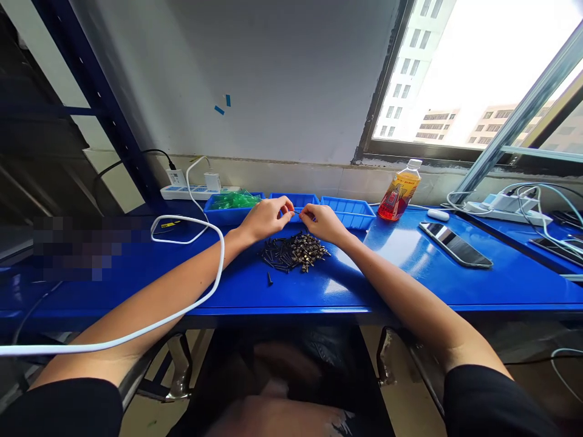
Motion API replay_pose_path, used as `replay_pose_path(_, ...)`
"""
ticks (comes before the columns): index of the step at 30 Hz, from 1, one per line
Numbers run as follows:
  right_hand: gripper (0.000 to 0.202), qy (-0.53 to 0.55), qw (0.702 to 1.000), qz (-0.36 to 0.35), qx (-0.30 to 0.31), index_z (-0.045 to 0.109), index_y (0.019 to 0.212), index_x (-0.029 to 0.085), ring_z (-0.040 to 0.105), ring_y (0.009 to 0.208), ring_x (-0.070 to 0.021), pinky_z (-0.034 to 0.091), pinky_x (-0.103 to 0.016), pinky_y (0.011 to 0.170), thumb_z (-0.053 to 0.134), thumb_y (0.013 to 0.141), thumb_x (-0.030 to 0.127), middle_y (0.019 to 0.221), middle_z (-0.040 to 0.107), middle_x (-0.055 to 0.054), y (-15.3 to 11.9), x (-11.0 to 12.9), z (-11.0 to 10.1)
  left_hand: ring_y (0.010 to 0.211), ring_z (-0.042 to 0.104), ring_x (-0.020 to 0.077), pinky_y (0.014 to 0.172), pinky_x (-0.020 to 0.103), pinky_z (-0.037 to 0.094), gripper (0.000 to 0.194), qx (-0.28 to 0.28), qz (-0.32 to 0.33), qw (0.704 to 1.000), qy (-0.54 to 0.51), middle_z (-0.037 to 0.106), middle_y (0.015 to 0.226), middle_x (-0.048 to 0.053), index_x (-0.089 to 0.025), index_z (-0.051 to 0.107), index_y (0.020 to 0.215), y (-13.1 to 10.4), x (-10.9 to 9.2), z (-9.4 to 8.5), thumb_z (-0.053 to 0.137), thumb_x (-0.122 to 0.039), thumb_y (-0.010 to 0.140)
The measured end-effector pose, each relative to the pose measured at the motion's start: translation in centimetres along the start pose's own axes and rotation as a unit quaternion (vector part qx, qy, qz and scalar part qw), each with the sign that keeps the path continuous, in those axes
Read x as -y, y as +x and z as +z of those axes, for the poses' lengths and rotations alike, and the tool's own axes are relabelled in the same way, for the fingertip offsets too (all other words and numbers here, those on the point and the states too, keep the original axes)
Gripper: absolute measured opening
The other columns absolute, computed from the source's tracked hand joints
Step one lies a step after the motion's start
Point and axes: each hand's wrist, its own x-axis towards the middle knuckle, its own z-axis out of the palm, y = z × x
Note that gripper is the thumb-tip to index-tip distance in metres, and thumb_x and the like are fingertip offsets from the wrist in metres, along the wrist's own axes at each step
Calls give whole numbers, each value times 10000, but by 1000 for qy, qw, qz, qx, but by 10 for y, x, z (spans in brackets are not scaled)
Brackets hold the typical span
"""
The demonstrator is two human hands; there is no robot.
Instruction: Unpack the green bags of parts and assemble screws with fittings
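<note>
My left hand and my right hand meet fingertip to fingertip above the table, both closed in a pinch. A thin dark piece, which looks like a black screw, spans the small gap from the left fingertips to the right ones. Whatever else the right fingers hold is hidden. Below the hands lies a heap of black screws, with small brass-coloured metal fittings piled against its right side. One loose screw rests nearer the table's front edge.
Behind the hands stand three blue bins: the left bin holds green plastic bags, beside a middle bin and right bin. A drink bottle and phone are rightward. A white cable crosses over my left forearm.
</note>
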Motion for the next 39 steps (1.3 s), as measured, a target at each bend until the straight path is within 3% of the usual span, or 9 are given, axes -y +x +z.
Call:
replay_pose_path(2, 154, -1, 1000, -13, 8, 641, 781, 152, 543, 637, -122, 327, -221, 577, 494, 826, 162, 736, 668, -32, -1, 1, 2, 660, 592, 142, 629, 258, 440, 189, -13, -6, 1000, 8, 667, 801, 36, -151, 577, 939, 1, 6, -1, 538, -239, 777)
replay_pose_path(5, 161, 4, 1000, -28, 14, 641, 779, 153, 541, 644, -117, 329, -216, 585, 487, 825, 150, 744, 667, -29, -2, 1, 4, 683, 595, 144, 631, 254, 441, 163, 12, 13, 1000, 18, 666, 807, 35, -158, 582, 917, 1, 10, 1, 537, -220, 773)
replay_pose_path(17, 174, 26, 999, -34, 4, 616, 742, 142, 518, 626, -109, 334, -218, 595, 473, 837, 166, 706, 637, -26, 0, 1, 5, 712, 594, 147, 640, 247, 420, 125, 10, 30, 999, 33, 659, 800, 26, -170, 590, 866, -2, 8, 1, 496, -212, 795)
replay_pose_path(24, 202, 1, 999, -43, -17, 568, 1020, 171, 560, 684, -139, 348, -229, 614, 523, 824, 200, 752, 637, -10, -4, 3, 3, 672, 594, 170, 593, 259, 400, 202, 7, -7, 998, 55, 657, 758, 43, -163, 580, 857, -3, 5, 1, 420, -285, 843)
replay_pose_path(29, 126, -15, 999, -37, -11, 591, 919, 180, 564, 720, -145, 346, -233, 612, 515, 819, 178, 802, 644, -23, -3, 3, 2, 680, 599, 178, 612, 267, 413, 215, 6, -15, 998, 54, 663, 761, 46, -164, 566, 879, -4, 4, 3, 401, -300, 855)
replay_pose_path(39, 128, -50, 998, -37, -1, 598, 926, 173, 579, 751, -161, 349, -247, 623, 503, 845, 204, 844, 659, -44, -4, 5, 1, 680, 605, 166, 603, 255, 418, 190, 15, -13, 999, 31, 660, 784, 45, -152, 537, 961, -2, 6, 6, 447, -264, 836)
